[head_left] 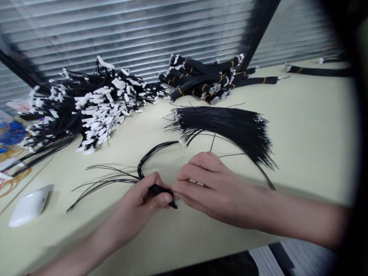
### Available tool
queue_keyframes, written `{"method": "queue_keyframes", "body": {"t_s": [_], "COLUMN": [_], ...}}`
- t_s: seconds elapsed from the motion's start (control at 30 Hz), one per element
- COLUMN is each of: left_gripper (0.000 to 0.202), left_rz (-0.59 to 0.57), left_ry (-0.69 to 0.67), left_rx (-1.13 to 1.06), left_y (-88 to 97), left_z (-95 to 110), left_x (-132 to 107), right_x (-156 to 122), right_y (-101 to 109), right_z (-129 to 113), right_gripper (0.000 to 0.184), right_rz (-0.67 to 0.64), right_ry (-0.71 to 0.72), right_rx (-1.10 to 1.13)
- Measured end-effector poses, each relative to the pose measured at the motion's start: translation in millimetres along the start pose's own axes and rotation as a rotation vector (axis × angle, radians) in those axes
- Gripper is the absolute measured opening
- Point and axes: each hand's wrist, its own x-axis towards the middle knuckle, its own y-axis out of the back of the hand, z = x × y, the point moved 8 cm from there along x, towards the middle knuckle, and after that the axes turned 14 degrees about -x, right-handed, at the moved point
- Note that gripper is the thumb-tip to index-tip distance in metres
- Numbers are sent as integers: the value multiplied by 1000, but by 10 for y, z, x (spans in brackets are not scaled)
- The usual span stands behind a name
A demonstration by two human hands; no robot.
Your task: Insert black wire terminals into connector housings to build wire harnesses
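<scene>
My left hand [151, 195] is closed around a bunch of thin black wires [143, 163]. Their loose ends fan out to the left, and one bent strand group curves up and right to a small pale tip. The bunch's other end pokes out past my left thumb. Against that end, my right hand [205, 182] has its fingertips pinched together; what sits between them is too small to make out. Beyond my right hand lies a wide pile of cut black wires [218, 124] with silvery ends, a few strands straying toward my wrist.
At the back left is a heap of black wires with white connectors [100, 107]. Bundles tied with yellow bands [207, 78] are stacked behind the wire pile; another bundle [319, 71] lies far right. A white case [28, 206] and yellow rubber bands [13, 182] are on the left. Window blinds stand behind.
</scene>
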Motion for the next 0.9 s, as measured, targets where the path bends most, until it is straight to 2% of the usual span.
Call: {"method": "queue_keyframes", "body": {"t_s": [0.23,0.5,0.7,0.9], "left_gripper": [24,22,22,25], "left_rz": [16,-1,10,21], "left_ry": [8,-9,-6,1], "left_rx": [-28,-26,11,28], "left_y": [-20,-17,-13,3], "left_z": [33,12,31,22], "left_x": [14,25,28,1], "right_x": [5,9,8,-19], "right_y": [53,54,-12,-81], "right_z": [-46,-87,-77,-58], "right_gripper": [24,26,15,14], "right_rz": [-42,-45,-37,-20], "right_ry": [110,145,86,15], "right_rx": [-76,-90,-58,12]}}
